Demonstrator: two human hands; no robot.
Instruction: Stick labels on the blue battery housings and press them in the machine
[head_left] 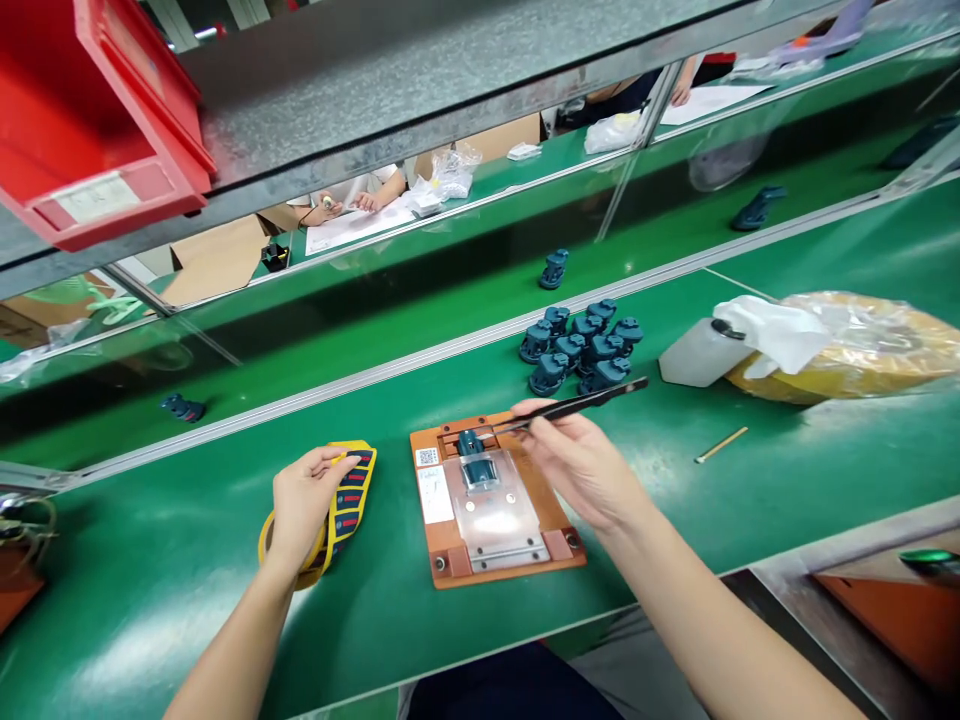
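My right hand [581, 468] pinches black tweezers [577, 405], whose tips reach down to a small blue part [472, 447] seated at the top of an orange-brown jig [450, 550] with a clear cover plate. My left hand [304, 500] lies on a yellow roll of labels with red and blue stripes [352, 495], its fingers curled over the roll's top edge. The jig sits on the green bench between both hands.
A cluster of several blue parts [581, 345] lies behind the jig. To the right are a white bottle [697, 352], a cloth and a bagged yellow roll [862, 345], plus a thin stick [721, 444]. A conveyor carries single blue parts [555, 268]. Another person's hands [349, 203] work across it. A red bin [90, 120] hangs overhead.
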